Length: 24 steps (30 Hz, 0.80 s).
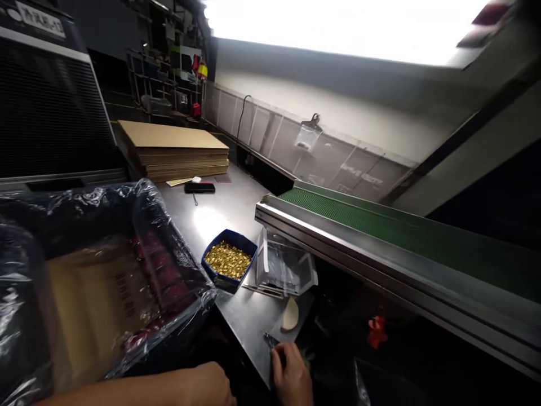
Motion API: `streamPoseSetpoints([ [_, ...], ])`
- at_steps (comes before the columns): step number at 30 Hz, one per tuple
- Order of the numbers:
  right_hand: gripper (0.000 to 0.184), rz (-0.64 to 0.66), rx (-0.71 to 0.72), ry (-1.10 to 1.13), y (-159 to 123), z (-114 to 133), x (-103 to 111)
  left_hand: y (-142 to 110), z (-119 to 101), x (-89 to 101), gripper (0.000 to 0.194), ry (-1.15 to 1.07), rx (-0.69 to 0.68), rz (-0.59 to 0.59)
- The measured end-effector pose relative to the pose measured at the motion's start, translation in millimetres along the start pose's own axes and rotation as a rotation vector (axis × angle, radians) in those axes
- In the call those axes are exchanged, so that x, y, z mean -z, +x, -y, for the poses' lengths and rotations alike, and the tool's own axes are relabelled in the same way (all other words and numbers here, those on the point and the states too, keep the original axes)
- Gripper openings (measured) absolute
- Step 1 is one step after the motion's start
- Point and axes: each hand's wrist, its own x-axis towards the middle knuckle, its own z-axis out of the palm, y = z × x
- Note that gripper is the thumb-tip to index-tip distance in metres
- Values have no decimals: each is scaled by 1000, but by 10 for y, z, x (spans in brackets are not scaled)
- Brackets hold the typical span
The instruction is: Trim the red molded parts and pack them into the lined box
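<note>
My right hand point(291, 375) is at the near edge of the steel table point(220, 217), fingers pinched on a small dark metal piece point(270, 340). My left hand point(211, 384) lies just left of it at the bottom edge, its back towards me and its fingers curled out of sight. Beyond the hands sit a pale oval piece point(289, 314), a clear plastic box point(281, 268) and a blue tray of small gold parts point(228, 260).
A carton wrapped in crinkled clear plastic point(105, 282) fills the left. A stack of flat cardboard point(173, 148) and a dark phone point(199, 187) lie at the table's far end. A green conveyor belt point(380, 225) runs along the right, with a red object point(376, 331) below it.
</note>
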Motion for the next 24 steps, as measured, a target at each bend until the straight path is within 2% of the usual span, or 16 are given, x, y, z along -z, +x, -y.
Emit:
streamPoseSetpoints([
  [2, 27, 51, -54, 37, 4, -2, 45, -10, 6, 25, 16, 61, -29, 75],
  [4, 31, 50, -120, 51, 11, 20, 111, 37, -38, 71, 20, 100, -44, 118],
  [9, 38, 38, -207, 102, 76, 33, 176, 30, -125, 235, 27, 147, -55, 162],
  [14, 41, 62, -297, 255, 107, 43, 231, -55, -152, 427, 38, 139, -57, 223],
  [17, 49, 74, -457, 416, 42, 21, 327, -61, -174, 490, 40, 112, -58, 236],
  [21, 57, 161, -694, 710, -119, -59, 423, -77, -193, 533, 41, 78, -66, 236],
  [24, 58, 131, -817, 863, -215, -101, 448, -103, -194, 555, 37, 70, -61, 221],
])
